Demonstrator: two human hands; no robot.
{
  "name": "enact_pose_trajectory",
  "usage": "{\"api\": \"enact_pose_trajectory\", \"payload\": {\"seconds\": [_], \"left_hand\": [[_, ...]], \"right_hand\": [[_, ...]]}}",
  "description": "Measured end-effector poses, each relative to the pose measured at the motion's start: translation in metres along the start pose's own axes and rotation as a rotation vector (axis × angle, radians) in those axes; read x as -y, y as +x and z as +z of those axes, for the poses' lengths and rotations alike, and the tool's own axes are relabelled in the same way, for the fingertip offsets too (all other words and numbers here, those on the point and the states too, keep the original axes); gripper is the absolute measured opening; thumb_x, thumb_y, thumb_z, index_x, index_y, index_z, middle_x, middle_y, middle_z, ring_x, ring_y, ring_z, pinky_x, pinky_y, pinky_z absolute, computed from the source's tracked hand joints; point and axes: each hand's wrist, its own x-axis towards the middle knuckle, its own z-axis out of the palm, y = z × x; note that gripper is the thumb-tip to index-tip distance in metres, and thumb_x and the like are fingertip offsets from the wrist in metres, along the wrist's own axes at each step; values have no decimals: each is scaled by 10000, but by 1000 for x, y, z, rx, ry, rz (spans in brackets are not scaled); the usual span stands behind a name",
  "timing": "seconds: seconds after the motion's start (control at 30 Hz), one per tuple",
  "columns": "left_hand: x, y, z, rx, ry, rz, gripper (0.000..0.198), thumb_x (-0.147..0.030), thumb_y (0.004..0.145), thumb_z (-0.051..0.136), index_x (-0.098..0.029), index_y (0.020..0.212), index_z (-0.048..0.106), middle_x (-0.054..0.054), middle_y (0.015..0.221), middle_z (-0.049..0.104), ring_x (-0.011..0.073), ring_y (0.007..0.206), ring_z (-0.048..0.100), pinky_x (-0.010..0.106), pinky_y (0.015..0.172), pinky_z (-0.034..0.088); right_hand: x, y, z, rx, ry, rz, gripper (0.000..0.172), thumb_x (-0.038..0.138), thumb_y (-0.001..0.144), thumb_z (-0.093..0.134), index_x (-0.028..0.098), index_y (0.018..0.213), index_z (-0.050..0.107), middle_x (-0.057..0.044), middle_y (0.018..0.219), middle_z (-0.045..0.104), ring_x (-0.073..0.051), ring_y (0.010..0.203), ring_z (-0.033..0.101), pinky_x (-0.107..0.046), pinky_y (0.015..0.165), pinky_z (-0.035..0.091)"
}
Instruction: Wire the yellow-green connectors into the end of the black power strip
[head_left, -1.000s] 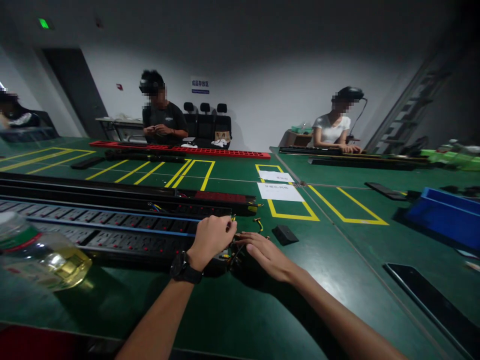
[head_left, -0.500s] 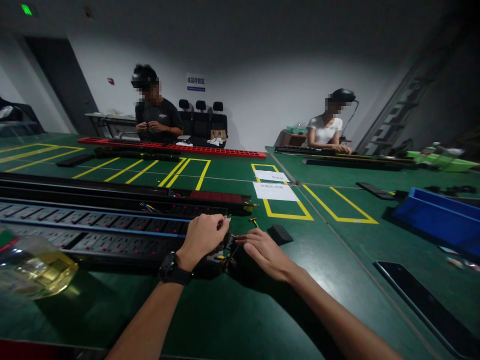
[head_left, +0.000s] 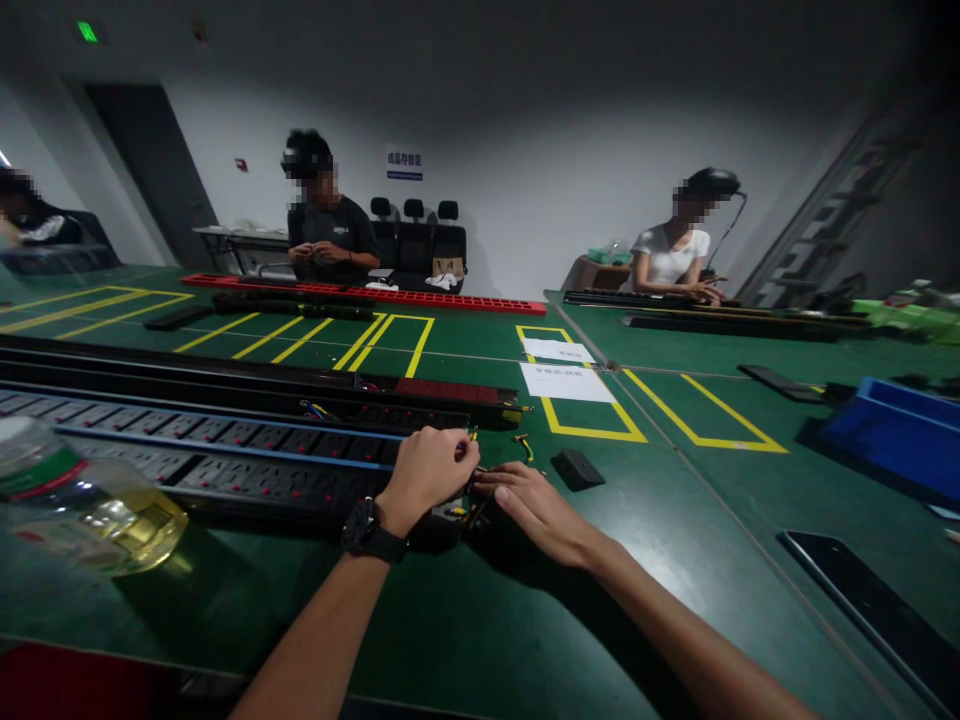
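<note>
My left hand (head_left: pixel 433 468), with a black watch (head_left: pixel 365 530) on the wrist, is closed at the right end of a long black power strip (head_left: pixel 300 496). What its fingers grip is hidden under them. Close against it, my right hand (head_left: pixel 536 505) has its fingers drawn together on a small dark part at the same end; I cannot make out its kind. Short yellow-green wire ends stick out near both hands. A second power strip (head_left: pixel 225 433), with blue edging, lies alongside, and a loose yellow-green wire (head_left: pixel 523 446) rests just beyond my fingers.
A bottle (head_left: pixel 139 520) of yellow liquid lies tilted at left. Right of my hands are a black block (head_left: pixel 577 468), a phone (head_left: pixel 862 610) and a blue bin (head_left: pixel 900 430). Paper sheets (head_left: pixel 568 382) lie ahead. Co-workers sit across the table behind a red rail (head_left: pixel 360 291).
The view has swung slightly left, so the scene sits further right and another person shows at the left edge. Both hands stay at the strip's end, with barely any finger movement.
</note>
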Motion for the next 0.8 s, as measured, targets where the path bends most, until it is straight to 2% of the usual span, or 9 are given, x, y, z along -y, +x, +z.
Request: {"api": "enact_pose_trajectory", "payload": {"seconds": [0.17, 0.27, 0.33, 0.43, 0.5, 0.57, 0.67, 0.8], "left_hand": [[-1, 0, 0, 1, 13, 24, 359, -384, 1013, 482, -243, 912, 796, 82, 871, 797, 243, 844, 753, 309, 746, 496], [0, 0, 1, -3, 30, 44, 361, -382, 1011, 477, -236, 908, 790, 89, 884, 797, 245, 847, 750, 311, 749, 498], [0, -1, 0, -9, 39, 54, 355, -383, 1009, 482, -233, 899, 784, 88, 886, 796, 245, 849, 749, 309, 744, 495], [0, -1, -1, -7, 41, 66, 337, -387, 1004, 501, -232, 893, 779, 83, 886, 793, 244, 863, 745, 307, 750, 495], [0, -2, -2, -3, 35, 73, 326, -388, 1002, 510, -235, 893, 777, 76, 881, 787, 241, 867, 739, 308, 755, 495], [0, -2, -3, -5, 31, 77, 317, -385, 1001, 515, -238, 884, 771, 68, 873, 777, 234, 853, 730, 306, 744, 492], [2, -2, -2, -21, 41, 97, 292, -354, 995, 526, -230, 859, 753, 63, 864, 760, 227, 865, 710, 305, 746, 492], [4, -1, 1, -66, 72, 126, 262, -311, 990, 537, -220, 843, 734, 69, 937, 745, 226, 956, 689, 303, 795, 503]], "right_hand": [[-1, 0, 2, -7, -2, -4, 489, 452, 1127, 318, 280, 1327, 729, -61, 1396, 703, -294, 1297, 585, -518, 1123, 446], [-1, -1, 0, -47, 5, 2, 477, 446, 1124, 317, 289, 1286, 737, -57, 1316, 738, -282, 1235, 626, -477, 1079, 469], [-4, -3, -3, -130, -27, 26, 461, 441, 1120, 333, 276, 1224, 750, -62, 1224, 764, -281, 1137, 661, -461, 1005, 487], [-15, -5, -11, -338, -151, 97, 415, 436, 1098, 395, 237, 1091, 759, -81, 1070, 782, -289, 984, 665, -454, 902, 475], [-26, -6, -18, -470, -217, 139, 386, 430, 1077, 434, 221, 1002, 749, -92, 986, 778, -292, 924, 656, -447, 857, 464], [-36, -7, -24, -546, -246, 163, 363, 421, 1058, 458, 220, 944, 737, -95, 943, 774, -293, 892, 655, -438, 819, 461], [-42, -8, -27, -535, -274, 160, 320, 402, 1036, 485, 227, 952, 740, -92, 936, 774, -300, 888, 650, -437, 802, 459], [-30, -7, -20, -368, -263, 125, 327, 409, 1044, 489, 233, 1057, 764, -89, 987, 773, -303, 935, 633, -458, 853, 470]]}}
